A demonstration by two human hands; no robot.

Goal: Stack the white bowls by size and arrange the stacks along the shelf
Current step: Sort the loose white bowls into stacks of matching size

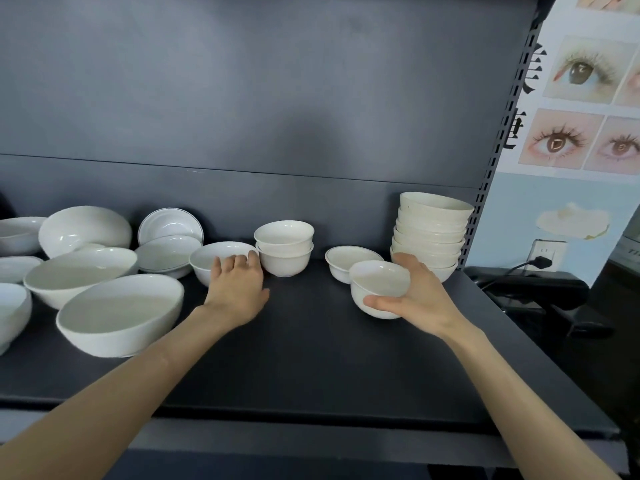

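My right hand [420, 299] grips a small bowl [379, 289], thumb along its near lower side and fingers [408, 265] curled behind it. The bowl is just in front of a rimmed bowl [346, 263] and near the tall stack [429, 233] at the right end of the shelf [311, 358]. My left hand [235, 289] has its fingers [237, 263] hooked over the near rim of a low bowl [214, 256] beside the two-bowl stack [284, 247], thumb held clear. Large bowls [121, 313] crowd the left.
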